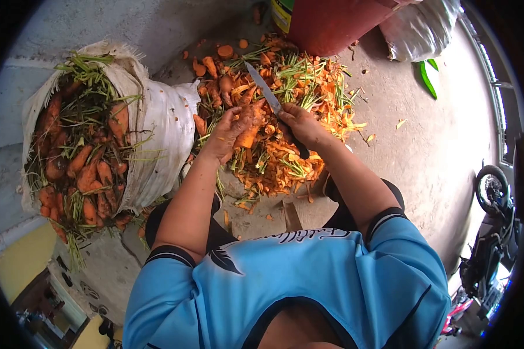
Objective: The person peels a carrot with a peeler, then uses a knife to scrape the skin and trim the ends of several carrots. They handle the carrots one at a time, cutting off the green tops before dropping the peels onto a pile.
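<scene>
My left hand is closed around a carrot, whose lower end shows partly peeled, bright orange. In my right hand is a knife, its blade pointing up and to the left, its black handle showing below the palm. The blade's base lies close beside the upper end of the carrot. Under both hands spreads a heap of orange peelings mixed with green stems, and several whole carrots lie at its upper left.
A white woven sack full of carrots and green stalks lies open at the left. Beyond the heap stands a red bucket, with another white sack to its right. A green leaf rests on the concrete floor; a motorcycle is far right.
</scene>
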`<state>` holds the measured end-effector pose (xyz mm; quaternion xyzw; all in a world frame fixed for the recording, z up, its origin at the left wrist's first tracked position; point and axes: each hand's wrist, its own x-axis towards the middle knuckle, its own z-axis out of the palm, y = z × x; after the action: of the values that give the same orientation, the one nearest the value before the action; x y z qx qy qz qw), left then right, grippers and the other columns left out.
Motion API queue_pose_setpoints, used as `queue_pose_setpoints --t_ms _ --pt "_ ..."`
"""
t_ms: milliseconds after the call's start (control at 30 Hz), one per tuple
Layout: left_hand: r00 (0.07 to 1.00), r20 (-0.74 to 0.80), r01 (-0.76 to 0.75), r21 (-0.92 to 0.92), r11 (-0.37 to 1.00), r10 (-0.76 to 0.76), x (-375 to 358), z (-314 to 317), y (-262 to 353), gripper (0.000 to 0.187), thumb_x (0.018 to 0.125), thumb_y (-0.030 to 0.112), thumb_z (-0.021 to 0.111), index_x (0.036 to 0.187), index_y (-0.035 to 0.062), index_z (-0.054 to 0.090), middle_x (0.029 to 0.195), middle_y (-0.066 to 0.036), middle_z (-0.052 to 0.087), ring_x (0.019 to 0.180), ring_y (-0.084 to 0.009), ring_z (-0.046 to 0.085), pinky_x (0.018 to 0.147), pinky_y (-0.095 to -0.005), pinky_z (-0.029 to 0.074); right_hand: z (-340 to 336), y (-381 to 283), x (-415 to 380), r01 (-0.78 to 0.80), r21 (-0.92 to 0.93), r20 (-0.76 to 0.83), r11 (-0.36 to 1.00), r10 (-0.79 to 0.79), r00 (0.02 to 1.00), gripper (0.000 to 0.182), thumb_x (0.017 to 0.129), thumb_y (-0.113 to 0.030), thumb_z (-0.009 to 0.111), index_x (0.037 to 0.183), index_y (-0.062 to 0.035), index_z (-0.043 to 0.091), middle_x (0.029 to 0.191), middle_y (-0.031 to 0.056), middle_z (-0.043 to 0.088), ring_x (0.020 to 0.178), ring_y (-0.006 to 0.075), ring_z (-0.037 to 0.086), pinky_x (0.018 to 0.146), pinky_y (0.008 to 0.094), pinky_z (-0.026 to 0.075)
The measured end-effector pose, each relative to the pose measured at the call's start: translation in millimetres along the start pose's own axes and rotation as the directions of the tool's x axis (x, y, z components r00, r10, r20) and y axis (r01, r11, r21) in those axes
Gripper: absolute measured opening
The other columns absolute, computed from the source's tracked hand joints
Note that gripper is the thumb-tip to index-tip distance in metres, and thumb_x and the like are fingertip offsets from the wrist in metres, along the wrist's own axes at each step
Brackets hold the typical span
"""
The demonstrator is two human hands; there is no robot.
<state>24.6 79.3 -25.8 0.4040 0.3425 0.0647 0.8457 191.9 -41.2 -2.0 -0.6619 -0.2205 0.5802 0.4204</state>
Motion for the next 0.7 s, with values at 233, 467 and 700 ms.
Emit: queue_pose_setpoints --t_ms 233,467,700 --pt "1.000 0.017 0.012 -0.287 0.958 -0.007 9 -9 -11 0.047 0.083 0.039 0.051 0.117 0.0075 0.039 0.102 -0.007 0.052 0.090 -0.0195 0.053 0.069 -0.0339 0.048 -5 18 9 0.014 -0.018 0.021 1.000 -0.013 1.000 0.016 0.089 -0.018 0.042 0.086 -0.0038 0.047 0.061 0.0024 0.047 0.051 0.0104 0.048 0.048 0.0247 0.040" --pt "0.995 -0.075 -0.080 -0.103 0.991 0.072 15 -16 -18 0.039 0.085 0.033 0.050 0.113 0.0065 0.043 0.103 -0.007 0.052 0.091 -0.0209 0.054 0.076 -0.0375 0.047 -21 105 44 -0.135 -0.821 -0.183 0.555 -0.031 0.983 0.026 0.084 -0.027 0.045 0.103 -0.0108 0.055 0.085 0.0178 0.059 0.080 0.0333 0.056 0.072 0.0403 0.045" --pt "0.993 -0.116 -0.019 -0.270 0.963 -0.013 15 -38 -24 0.034 0.080 0.021 0.058 0.109 0.0094 0.046 0.096 -0.004 0.053 0.097 -0.0234 0.051 0.079 -0.0403 0.045 -36 128 88 -0.410 -0.729 -0.512 0.548 -0.039 0.858 0.040 0.081 -0.035 0.047 0.106 -0.0036 0.048 0.102 0.0190 0.054 0.095 0.0302 0.053 0.080 0.0382 0.043"
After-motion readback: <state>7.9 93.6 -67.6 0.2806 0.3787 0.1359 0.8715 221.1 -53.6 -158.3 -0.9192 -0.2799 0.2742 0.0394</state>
